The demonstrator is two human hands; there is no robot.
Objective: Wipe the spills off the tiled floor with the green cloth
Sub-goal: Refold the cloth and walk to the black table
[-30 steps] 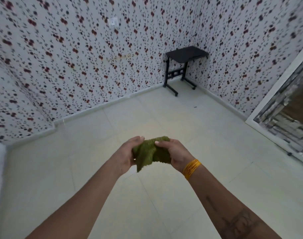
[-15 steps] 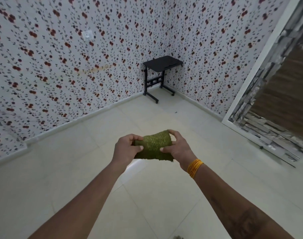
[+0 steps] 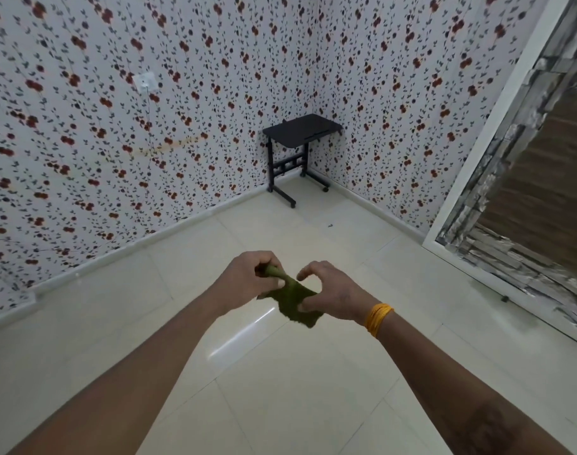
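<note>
Both hands, left hand (image 3: 247, 279) and right hand (image 3: 333, 295), pinch the green cloth (image 3: 292, 298), stretched upper-left to lower-right.

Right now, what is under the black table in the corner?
Under the black table I see only its own dark frame and bare floor. No object stands there. The top hides the wall strip right behind it.

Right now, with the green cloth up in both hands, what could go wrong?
The green cloth is bunched and twisted between the left hand and right hand, so it may wipe poorly unless spread. No spill shows clearly on the glossy tiled floor, so one could be missed or stepped in.
</note>
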